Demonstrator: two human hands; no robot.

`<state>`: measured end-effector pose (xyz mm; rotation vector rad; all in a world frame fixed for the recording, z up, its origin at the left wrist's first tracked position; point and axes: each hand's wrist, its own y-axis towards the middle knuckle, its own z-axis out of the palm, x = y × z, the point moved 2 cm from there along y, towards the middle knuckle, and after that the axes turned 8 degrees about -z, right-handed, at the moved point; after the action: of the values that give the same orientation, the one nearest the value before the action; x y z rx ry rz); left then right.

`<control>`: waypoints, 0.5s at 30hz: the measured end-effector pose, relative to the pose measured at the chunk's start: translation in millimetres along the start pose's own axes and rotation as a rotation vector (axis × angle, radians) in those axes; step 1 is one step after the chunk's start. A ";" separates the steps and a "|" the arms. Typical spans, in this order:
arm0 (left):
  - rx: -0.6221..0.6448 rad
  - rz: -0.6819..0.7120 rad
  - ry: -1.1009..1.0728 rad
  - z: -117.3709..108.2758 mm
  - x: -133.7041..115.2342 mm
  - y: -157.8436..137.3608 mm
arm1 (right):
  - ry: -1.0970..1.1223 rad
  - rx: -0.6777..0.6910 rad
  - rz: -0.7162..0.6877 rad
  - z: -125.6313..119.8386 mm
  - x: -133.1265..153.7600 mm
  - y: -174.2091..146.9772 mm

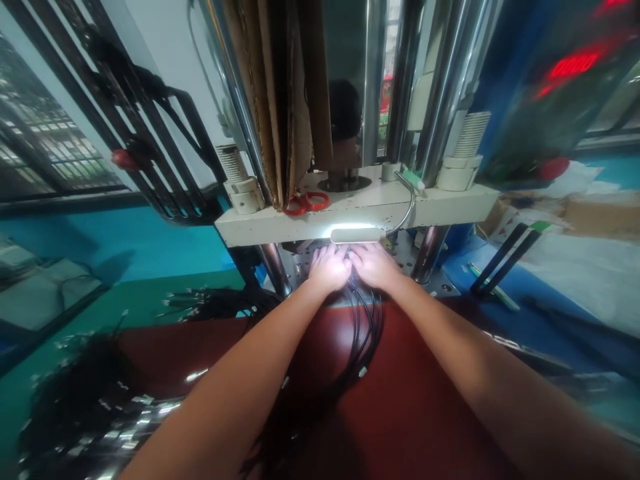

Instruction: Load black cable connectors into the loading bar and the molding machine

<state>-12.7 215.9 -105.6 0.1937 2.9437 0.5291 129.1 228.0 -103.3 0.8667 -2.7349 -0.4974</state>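
Note:
My left hand [330, 268] and my right hand [375, 267] are side by side under the press's pale crossbar [440, 208], thumbs close together. Both are closed around the upper ends of thin black cables [370, 327]; the fingertips and whatever lies beneath them are partly hidden. From between my hands the cables curve down over a dark red board [415, 387], and one small pale connector [363, 371] shows on them. A lit lamp bar [357, 235] is just above my knuckles. Behind my fingers is a metal plate [400, 257] with holes.
Red-handled scissors [316, 201] and upright cardboard [270, 100] rest on the crossbar. Metal posts [274, 267] flank the work spot. Heaps of black cables [75, 393] with pale connectors lie at left. On the blue surface at right stands a dark two-pronged tool [505, 257].

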 end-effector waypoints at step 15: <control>0.043 -0.057 -0.077 6.6 -5.0 4.7 | 0.166 -0.002 0.061 8.0 -8.7 8.9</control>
<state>-6.3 221.7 -109.5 0.1318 2.8781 0.4403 129.0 242.0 -108.2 0.7842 -2.6009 -0.3971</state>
